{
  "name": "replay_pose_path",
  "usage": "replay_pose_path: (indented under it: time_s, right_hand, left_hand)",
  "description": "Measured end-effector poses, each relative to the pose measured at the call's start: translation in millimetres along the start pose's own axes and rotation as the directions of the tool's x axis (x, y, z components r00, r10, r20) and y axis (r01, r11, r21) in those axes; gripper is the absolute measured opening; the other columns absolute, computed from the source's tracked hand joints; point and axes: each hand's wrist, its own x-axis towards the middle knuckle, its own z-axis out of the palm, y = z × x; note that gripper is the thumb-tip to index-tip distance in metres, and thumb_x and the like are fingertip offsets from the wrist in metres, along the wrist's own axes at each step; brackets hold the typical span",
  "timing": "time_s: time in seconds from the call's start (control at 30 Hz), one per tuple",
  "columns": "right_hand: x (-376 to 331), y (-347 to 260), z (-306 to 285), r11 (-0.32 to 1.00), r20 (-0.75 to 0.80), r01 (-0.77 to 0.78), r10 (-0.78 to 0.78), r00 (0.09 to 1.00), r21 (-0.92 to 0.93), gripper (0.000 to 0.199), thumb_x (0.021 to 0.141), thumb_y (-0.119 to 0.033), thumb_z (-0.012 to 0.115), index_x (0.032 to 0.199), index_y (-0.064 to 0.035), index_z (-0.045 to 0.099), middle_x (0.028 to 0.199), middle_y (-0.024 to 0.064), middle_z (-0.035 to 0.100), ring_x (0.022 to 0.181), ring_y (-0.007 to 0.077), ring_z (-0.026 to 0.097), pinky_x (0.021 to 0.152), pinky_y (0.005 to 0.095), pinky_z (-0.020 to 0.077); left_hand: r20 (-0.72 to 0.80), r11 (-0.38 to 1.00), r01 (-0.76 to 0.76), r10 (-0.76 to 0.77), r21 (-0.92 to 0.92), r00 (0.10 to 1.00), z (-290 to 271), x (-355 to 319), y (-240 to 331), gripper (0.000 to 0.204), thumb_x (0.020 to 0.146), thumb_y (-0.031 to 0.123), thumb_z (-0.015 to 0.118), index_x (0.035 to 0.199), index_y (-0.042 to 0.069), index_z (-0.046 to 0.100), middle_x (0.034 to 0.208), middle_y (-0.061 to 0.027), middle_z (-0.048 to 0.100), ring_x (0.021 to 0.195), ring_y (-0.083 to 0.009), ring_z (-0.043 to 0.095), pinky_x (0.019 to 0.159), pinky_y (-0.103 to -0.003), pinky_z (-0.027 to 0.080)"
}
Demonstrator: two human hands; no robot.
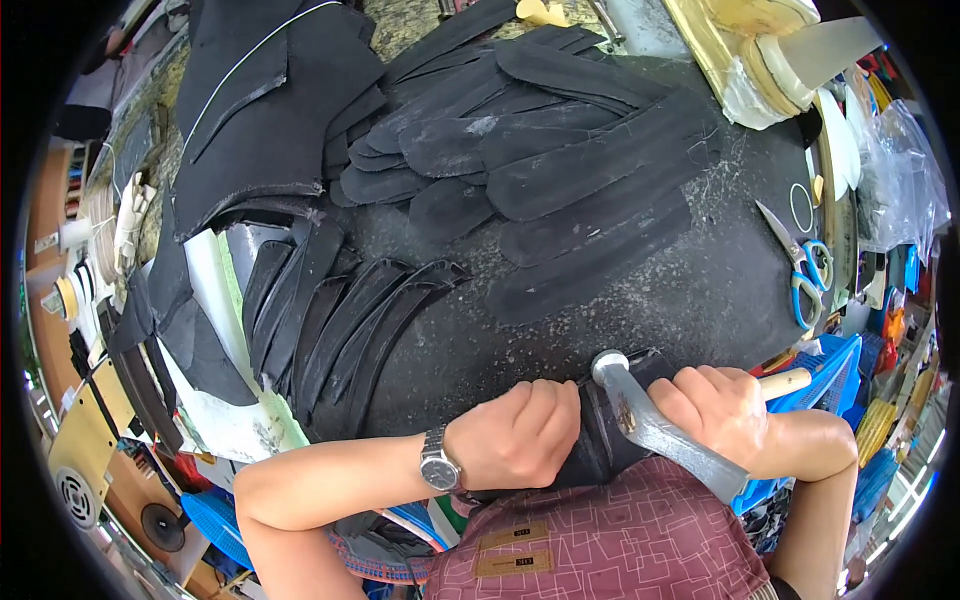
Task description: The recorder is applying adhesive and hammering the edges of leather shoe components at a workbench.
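Observation:
My right hand point(712, 408) grips a metal hammer point(655, 425) with a wooden handle end point(785, 383) sticking out to the right. The hammer's head rests on a black leather piece point(603, 440) at the near edge of the dark work slab point(700, 290). My left hand point(520, 435), with a wristwatch point(438, 468) on its wrist, is closed and presses down on the same black piece just left of the hammer.
Curved black leather strips point(340, 325) fan out at the left of the slab. Long black pieces point(560, 150) overlap at the back. Larger black panels point(265, 110) lie far left. Blue-handled scissors point(805, 265) lie at the right beside cluttered supplies and a blue basket point(830, 365).

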Motion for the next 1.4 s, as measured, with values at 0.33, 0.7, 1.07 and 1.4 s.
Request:
replay_pose_path:
  time_s: [0.33,0.7,1.07,1.4]
  right_hand:
    - [10,-4,-5,0.999,-0.049,0.023,-0.024,0.998,-0.025,0.03,0.063,-0.02,0.058,0.088,-0.0035,0.053,0.062,-0.0001,0.039,0.047,0.0108,0.047,0.039,0.0246,0.038]
    - [19,-4,-12,0.997,-0.052,0.062,-0.065,0.997,-0.047,0.026,0.063,-0.021,0.059,0.083,-0.0053,0.052,0.062,-0.0001,0.039,0.047,0.0118,0.048,0.039,0.0255,0.039]
    - [9,-18,0,0.998,0.1,-0.055,0.055,0.993,-0.009,0.032,0.064,-0.02,0.06,0.089,-0.0035,0.049,0.065,0.0036,0.043,0.049,0.0162,0.051,0.042,0.0293,0.0425]
    - [19,-9,-16,0.998,0.028,-0.031,0.029,0.999,0.059,0.03,0.067,-0.019,0.059,0.091,-0.0048,0.049,0.064,0.0031,0.042,0.051,0.0167,0.054,0.042,0.0277,0.0428]
  left_hand:
    - [0.114,0.899,-0.261,0.236,0.351,0.965,4,3,3,0.025,0.069,0.013,0.056,0.081,-0.007,0.065,0.073,-0.0122,0.06,0.068,-0.022,0.057,0.058,-0.028,0.045]
    - [0.136,0.832,-0.271,0.234,0.485,0.963,10,-6,10,0.032,0.073,0.019,0.049,0.083,-0.007,0.066,0.076,-0.0142,0.063,0.07,-0.0243,0.059,0.058,-0.032,0.045]
    - [-0.087,1.0,0.014,-0.014,-0.004,0.996,5,-9,1,0.034,0.061,0.011,0.058,0.088,-0.009,0.063,0.083,-0.0131,0.059,0.071,-0.0201,0.058,0.061,-0.025,0.049]
    - [0.021,0.972,-0.063,0.06,0.226,0.998,3,-8,11,0.029,0.067,0.012,0.057,0.086,-0.009,0.064,0.082,-0.0163,0.06,0.071,-0.0227,0.058,0.062,-0.028,0.05]
